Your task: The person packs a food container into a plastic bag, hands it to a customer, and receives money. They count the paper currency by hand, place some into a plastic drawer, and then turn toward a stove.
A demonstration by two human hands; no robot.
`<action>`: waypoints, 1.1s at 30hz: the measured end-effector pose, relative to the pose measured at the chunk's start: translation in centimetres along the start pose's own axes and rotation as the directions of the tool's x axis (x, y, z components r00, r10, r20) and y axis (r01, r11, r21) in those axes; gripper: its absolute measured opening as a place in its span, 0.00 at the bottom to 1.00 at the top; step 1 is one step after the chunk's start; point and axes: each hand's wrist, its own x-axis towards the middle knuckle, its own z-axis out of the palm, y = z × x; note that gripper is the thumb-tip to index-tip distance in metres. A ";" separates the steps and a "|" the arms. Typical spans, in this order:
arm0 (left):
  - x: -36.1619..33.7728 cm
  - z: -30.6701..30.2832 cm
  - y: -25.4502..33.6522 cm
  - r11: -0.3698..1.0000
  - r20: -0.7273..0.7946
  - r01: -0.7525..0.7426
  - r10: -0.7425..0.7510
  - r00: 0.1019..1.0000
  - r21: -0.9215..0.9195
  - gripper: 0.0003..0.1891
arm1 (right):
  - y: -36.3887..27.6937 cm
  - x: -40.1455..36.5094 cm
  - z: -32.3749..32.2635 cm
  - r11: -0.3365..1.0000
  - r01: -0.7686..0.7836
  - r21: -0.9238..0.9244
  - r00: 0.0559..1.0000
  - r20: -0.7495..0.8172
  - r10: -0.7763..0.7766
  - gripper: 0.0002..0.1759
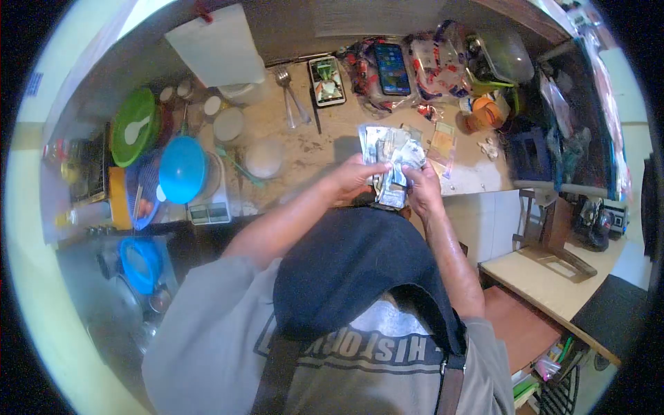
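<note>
A fanned bundle of banknotes [393, 153] is held between both hands, above the near edge of the wooden counter [277, 138]. My left hand [356, 176] pinches its left side, thumb on top of the notes. On the right side, my right hand [423, 185] grips the same bundle, its thumb also on the notes. More notes, one of them yellowish [443, 140], lie on the counter just right of the bundle. The fingers beneath the bundle are hidden.
Behind are a lit phone [326, 81], a second phone [393, 69] on plastic packs, and a fork [286, 93]. At left are a blue bowl [183, 170], a green bowl [134, 127] and a scale [209, 207]. An orange cup [484, 113] stands right.
</note>
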 end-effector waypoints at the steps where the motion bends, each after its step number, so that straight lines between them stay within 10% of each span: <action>1: 1.0 0.4 -0.9 0.999 0.103 -0.029 0.032 0.994 -0.032 0.21 | 0.1 -0.2 0.0 1.000 0.007 0.022 1.000 -0.026 -0.006 0.21; 6: 4.6 1.0 -5.9 0.993 0.053 -0.057 0.051 0.997 0.105 0.18 | 1.2 -0.8 -2.7 0.895 -0.015 -0.445 0.998 -0.063 -0.014 0.18; 8: 4.3 2.6 -6.5 0.979 -0.014 0.093 -0.097 0.995 -0.184 0.16 | -0.8 -2.2 -2.9 0.800 -0.085 -0.593 0.996 -0.077 0.049 0.18; 16: 9.6 9.0 -7.9 0.982 0.092 0.169 -0.162 0.983 -0.082 0.15 | -3.9 -4.2 -14.4 0.946 -0.004 -0.324 0.999 0.047 0.020 0.26; 22: 20.5 14.5 -11.2 0.976 -0.008 0.029 -0.028 1.000 0.215 0.15 | -15.9 -10.5 -30.4 0.973 0.212 -0.089 0.796 -0.562 -0.225 0.24; 26: 24.6 18.8 -10.8 0.971 -0.112 0.092 -0.069 0.991 0.220 0.15 | -22.1 -10.3 -42.3 0.875 0.463 -0.139 0.653 -0.615 -0.443 0.20; 32: 28.7 18.9 -11.3 0.979 -0.264 0.088 -0.037 0.964 0.185 0.09 | -27.0 -3.1 -44.9 0.943 0.275 -0.189 0.855 -0.400 -0.330 0.14; 33: 28.7 19.0 -11.4 0.974 -0.266 0.095 -0.038 0.963 0.205 0.09 | -24.7 1.0 -49.1 0.853 0.194 -0.485 0.800 -0.425 -0.424 0.14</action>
